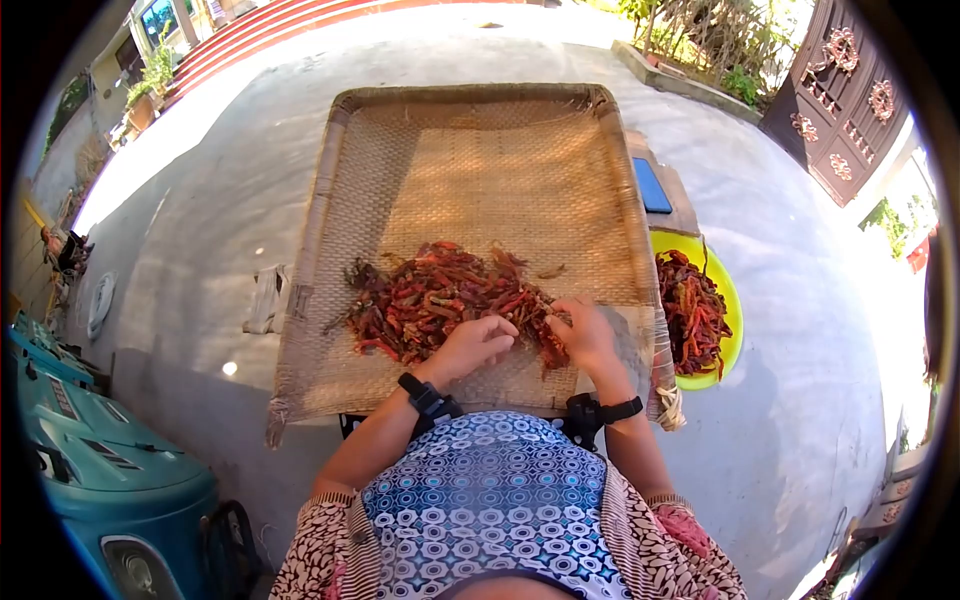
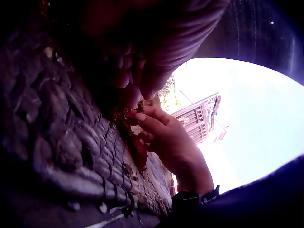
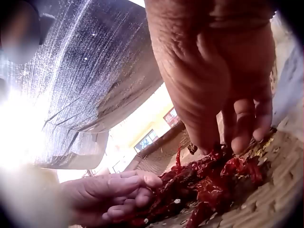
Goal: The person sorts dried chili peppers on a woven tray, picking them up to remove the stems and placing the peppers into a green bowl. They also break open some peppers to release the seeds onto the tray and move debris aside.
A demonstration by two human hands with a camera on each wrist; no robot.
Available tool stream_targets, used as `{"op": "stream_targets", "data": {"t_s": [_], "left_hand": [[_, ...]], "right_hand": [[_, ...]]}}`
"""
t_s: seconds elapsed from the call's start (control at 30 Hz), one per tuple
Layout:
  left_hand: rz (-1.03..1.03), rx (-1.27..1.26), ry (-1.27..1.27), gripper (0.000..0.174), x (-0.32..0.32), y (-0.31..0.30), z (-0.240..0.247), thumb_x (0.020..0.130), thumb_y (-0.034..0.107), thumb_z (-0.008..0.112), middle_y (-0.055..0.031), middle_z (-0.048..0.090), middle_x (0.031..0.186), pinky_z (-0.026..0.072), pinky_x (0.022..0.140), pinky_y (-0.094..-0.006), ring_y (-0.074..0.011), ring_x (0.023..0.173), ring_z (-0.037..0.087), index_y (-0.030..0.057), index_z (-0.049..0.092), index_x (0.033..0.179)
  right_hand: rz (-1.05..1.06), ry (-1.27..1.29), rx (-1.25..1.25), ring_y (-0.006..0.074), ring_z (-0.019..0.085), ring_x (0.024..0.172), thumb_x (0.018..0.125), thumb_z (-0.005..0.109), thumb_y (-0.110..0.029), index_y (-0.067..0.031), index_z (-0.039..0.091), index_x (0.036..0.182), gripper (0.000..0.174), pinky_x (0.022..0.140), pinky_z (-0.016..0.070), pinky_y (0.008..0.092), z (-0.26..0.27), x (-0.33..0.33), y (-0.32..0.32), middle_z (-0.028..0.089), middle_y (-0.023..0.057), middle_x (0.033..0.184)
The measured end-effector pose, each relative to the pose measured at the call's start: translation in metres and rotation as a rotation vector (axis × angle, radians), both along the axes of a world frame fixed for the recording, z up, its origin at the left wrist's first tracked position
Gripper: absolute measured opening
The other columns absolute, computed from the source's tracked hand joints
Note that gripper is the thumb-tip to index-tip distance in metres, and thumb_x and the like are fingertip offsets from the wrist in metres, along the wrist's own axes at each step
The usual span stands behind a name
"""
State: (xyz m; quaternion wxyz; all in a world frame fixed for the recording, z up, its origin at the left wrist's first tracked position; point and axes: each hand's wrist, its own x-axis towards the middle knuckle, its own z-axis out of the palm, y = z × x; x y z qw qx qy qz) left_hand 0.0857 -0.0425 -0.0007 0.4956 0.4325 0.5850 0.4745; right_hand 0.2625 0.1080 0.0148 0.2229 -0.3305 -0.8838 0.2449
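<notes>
A heap of dried red chili peppers [image 1: 440,295] lies on a woven tray [image 1: 480,160] in front of the person. At the heap's near edge the left hand [image 1: 473,347] has its fingers curled, its tips at red chilies in the left wrist view. Facing it from the right, the right hand [image 1: 585,335] reaches down, and its thumb and fingers pinch a dried chili among several wrinkled pods [image 3: 211,187]. The two hands' fingertips come close together in the left wrist view, where the left hand [image 2: 156,42] is in shadow and the right hand [image 2: 171,142] is lit.
A yellow-green basin [image 1: 735,325] full of dried chilies stands right of the tray. Behind it, a blue flat object [image 1: 651,186] lies on a board. A teal vehicle [image 1: 130,470] stands at the left, on the concrete ground [image 1: 200,260]. Steps and a dark gate stand farther off.
</notes>
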Motion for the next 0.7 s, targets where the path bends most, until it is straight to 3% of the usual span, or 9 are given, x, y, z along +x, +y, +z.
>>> {"op": "stream_targets", "data": {"t_s": [0.17, 0.27, 0.37, 0.47, 0.57, 0.63, 0.7], "left_hand": [[0.09, -0.021, 0.002, 0.03, 0.004, 0.0, 0.012, 0.1, 0.023, 0.054, -0.0031, 0.062, 0.089, 0.0449, 0.057, -0.022, -0.0081, 0.066, 0.056, 0.0023, 0.054, 0.122], [0.044, 0.012, 0.007, 0.023, 0.0, 0.001, 0.0, 0.102, 0.025, 0.051, -0.0023, 0.062, 0.087, 0.0442, 0.055, -0.0207, -0.0068, 0.064, 0.056, 0.0049, 0.056, 0.111], [0.012, 0.022, 0.03, 0.021, -0.002, 0.001, -0.004, 0.102, 0.025, 0.049, -0.0015, 0.062, 0.086, 0.044, 0.055, -0.0199, -0.0061, 0.064, 0.055, 0.0062, 0.057, 0.106], [0.008, 0.03, 0.057, 0.021, -0.002, 0.0, -0.005, 0.103, 0.025, 0.049, -0.0009, 0.062, 0.084, 0.044, 0.055, -0.0198, -0.0059, 0.064, 0.055, 0.0065, 0.057, 0.105], [0.02, -0.008, 0.034, 0.02, 0.0, 0.0, 0.002, 0.102, 0.024, 0.05, -0.0008, 0.062, 0.085, 0.0445, 0.056, -0.0197, -0.0058, 0.065, 0.055, 0.0062, 0.057, 0.106], [0.027, -0.023, 0.02, 0.018, 0.0, 0.0, 0.004, 0.101, 0.021, 0.051, -0.0014, 0.062, 0.084, 0.0454, 0.058, -0.0209, -0.0067, 0.066, 0.056, 0.0057, 0.058, 0.106], [0.03, -0.009, 0.016, 0.015, 0.0, -0.001, 0.002, 0.098, 0.017, 0.054, -0.0025, 0.063, 0.081, 0.0468, 0.059, -0.0232, -0.0087, 0.066, 0.058, 0.0048, 0.059, 0.104]], "right_hand": [[0.094, -0.033, -0.187, 0.0299, 0.064, 0.087, 0.086, 0.068, -0.021, -0.0061, 0.067, 0.101, 0.021, 0.074, 0.0493, 0.0369, 0.018, 0.006, -0.016, 0.067, 0.013, 0.094], [0.27, 0.028, -0.271, 0.0244, 0.064, 0.075, 0.087, 0.068, -0.018, -0.0051, 0.067, 0.102, 0.02, 0.067, 0.0494, 0.034, 0.008, 0.01, -0.027, 0.066, 0.0128, 0.085], [0.286, 0.007, -0.281, 0.0207, 0.064, 0.073, 0.087, 0.068, -0.015, -0.0044, 0.067, 0.104, 0.02, 0.065, 0.0493, 0.034, 0.014, 0.011, -0.034, 0.066, 0.0118, 0.082], [0.253, 0.156, -0.699, 0.0151, 0.063, 0.071, 0.089, 0.068, -0.015, -0.001, 0.066, 0.105, 0.021, 0.062, 0.0493, 0.0318, -0.008, 0.013, -0.027, 0.066, 0.0084, 0.08], [0.201, 0.034, -0.395, 0.0104, 0.061, 0.071, 0.091, 0.066, -0.013, 0.0017, 0.067, 0.104, 0.02, 0.061, 0.0493, 0.0275, 0.031, 0.025, -0.014, 0.066, 0.0047, 0.081], [0.081, 0.212, -0.551, 0.0111, 0.061, 0.066, 0.093, 0.064, -0.02, -0.002, 0.066, 0.108, 0.024, 0.061, 0.049, 0.0248, 0.021, 0.036, 0.013, 0.067, 0.0055, 0.086], [-0.053, 0.598, -0.743, 0.0093, 0.058, 0.065, 0.095, 0.061, -0.024, -0.0029, 0.064, 0.113, 0.027, 0.061, 0.0479, 0.0233, 0.028, 0.047, 0.035, 0.066, 0.0043, 0.09]]}}
